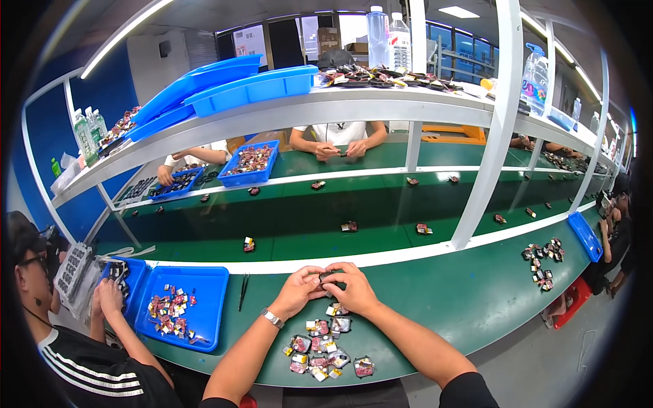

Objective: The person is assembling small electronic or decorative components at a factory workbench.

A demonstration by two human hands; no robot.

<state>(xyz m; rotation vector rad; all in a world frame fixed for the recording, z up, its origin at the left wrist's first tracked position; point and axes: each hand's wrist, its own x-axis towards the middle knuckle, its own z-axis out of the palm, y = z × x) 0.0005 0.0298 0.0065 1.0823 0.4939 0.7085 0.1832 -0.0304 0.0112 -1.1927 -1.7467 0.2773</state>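
Observation:
Over the green workbench (422,299), my left hand (299,291) and my right hand (355,291) meet, fingers closed around one small black casing (326,277). Much of the casing is hidden by my fingers. Just below my hands lies a cluster of small electronic units (320,345), dark shells with red circuit boards and silver or yellow parts. One such unit (364,367) sits a little apart at the right of the cluster. Black tweezers (243,292) rest on the bench left of my left forearm.
A blue tray (221,306) of small red and white parts stands at the left, beside a co-worker (88,353). Beyond a white rail (272,265), a green conveyor belt (299,234) carries scattered units. A white shelf post (486,149) rises at the right; more units (544,258) lie there.

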